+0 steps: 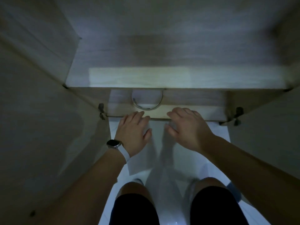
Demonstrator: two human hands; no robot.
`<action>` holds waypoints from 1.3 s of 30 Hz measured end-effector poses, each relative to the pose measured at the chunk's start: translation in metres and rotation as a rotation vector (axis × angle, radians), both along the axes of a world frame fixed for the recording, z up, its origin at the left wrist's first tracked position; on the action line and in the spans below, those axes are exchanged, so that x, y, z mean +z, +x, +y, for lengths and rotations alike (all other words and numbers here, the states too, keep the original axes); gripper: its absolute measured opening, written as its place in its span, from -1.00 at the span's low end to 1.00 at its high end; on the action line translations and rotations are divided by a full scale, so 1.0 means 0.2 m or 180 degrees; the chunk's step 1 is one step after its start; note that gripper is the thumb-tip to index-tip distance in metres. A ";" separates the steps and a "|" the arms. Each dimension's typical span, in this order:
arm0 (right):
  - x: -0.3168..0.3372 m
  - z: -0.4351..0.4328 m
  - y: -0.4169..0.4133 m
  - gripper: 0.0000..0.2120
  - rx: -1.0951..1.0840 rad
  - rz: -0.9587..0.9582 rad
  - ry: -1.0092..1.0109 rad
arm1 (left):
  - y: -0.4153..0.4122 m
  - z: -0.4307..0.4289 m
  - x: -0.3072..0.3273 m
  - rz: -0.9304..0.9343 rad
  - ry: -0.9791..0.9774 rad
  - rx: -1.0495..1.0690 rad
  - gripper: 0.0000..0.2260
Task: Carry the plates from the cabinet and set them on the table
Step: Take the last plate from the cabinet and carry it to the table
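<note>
Gently now, slide the left hand (pixel 133 127) and right hand (pixel 186 125), both spread and empty at the cabinet shelf (pixel 209 112) edge, under opposite rims of the half-hidden plate (pixel 146 101) on that shelf, probably stiff, slick, breakable.

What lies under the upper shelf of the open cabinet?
The front half of a round plate shows under the shelf. Its back half is covered by the shelf, so whether anything else lies behind it cannot be seen.
</note>
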State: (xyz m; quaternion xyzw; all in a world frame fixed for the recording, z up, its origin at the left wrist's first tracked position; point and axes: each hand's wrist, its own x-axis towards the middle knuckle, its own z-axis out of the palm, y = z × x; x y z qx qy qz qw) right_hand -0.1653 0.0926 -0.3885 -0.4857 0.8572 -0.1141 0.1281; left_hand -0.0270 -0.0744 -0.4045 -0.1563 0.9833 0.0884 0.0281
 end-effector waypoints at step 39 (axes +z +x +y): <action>-1.71 -0.96 -0.74 -0.74 -0.1972 -0.2407 -0.1220 | -0.63 -1.05 -1.74 0.1274 0.2003 0.1991 -0.88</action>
